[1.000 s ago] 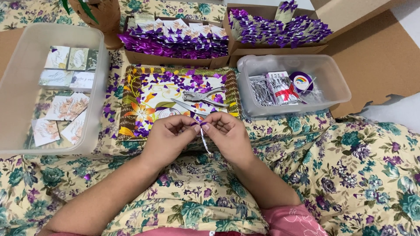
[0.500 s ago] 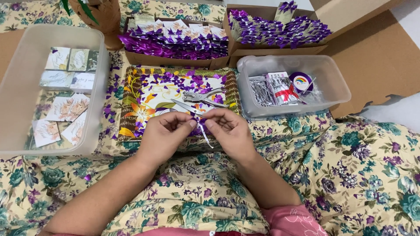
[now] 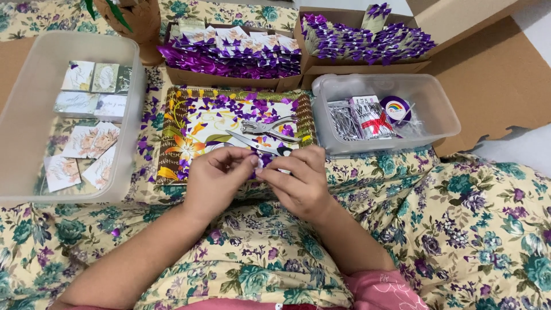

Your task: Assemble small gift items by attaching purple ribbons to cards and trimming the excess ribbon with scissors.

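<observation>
My left hand [image 3: 217,179] and my right hand [image 3: 298,181] meet over the front edge of a flower-printed tray [image 3: 172,123]. Both pinch a small purple ribbon piece [image 3: 265,161] between fingertips, together with a small pale card that the fingers mostly hide. Just beyond the hands, scissors [image 3: 252,143] and a metal hole punch [image 3: 270,126] lie on the tray among scattered purple ribbon scraps.
A clear tub [image 3: 23,115] at left holds printed cards. A smaller clear tub [image 3: 442,112] at right holds wire ties, a packet and a purple ribbon roll [image 3: 396,109]. Two cardboard boxes [image 3: 229,80] at the back hold purple-bowed packets. Floral cloth covers the floor.
Both hands have drawn closer together over the tray's front edge, and the loose ribbon strand seen a second ago is now gathered tight between the fingertips.
</observation>
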